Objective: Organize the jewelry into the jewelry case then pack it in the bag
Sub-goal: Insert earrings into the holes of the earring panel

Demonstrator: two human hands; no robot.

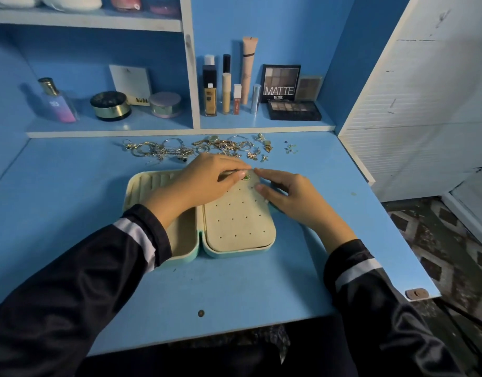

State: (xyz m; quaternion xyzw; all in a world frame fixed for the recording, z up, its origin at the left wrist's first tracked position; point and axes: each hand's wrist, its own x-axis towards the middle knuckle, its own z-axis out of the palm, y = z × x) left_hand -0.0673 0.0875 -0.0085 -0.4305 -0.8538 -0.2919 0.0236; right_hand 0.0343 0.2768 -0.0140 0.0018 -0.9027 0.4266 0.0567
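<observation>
An open mint jewelry case (234,227) lies on the blue desk, its cream earring panel with small holes on the right half, ring rolls and a compartment on the left. A small green-and-gold earring (246,176) sits at the panel's top edge. My left hand (204,178) reaches across the case and pinches that earring. On the panel's right edge rests my right hand (286,194), its fingertips close to the earring. A heap of gold and silver jewelry (196,149) lies behind the case. No bag is in view.
Cosmetics stand on the back shelf: a perfume bottle (59,100), jars (110,106), foundation tubes (229,88) and eyeshadow palettes (291,99). A white panel (425,104) borders the desk's right side. The desk's right edge (397,240) drops to a patterned floor.
</observation>
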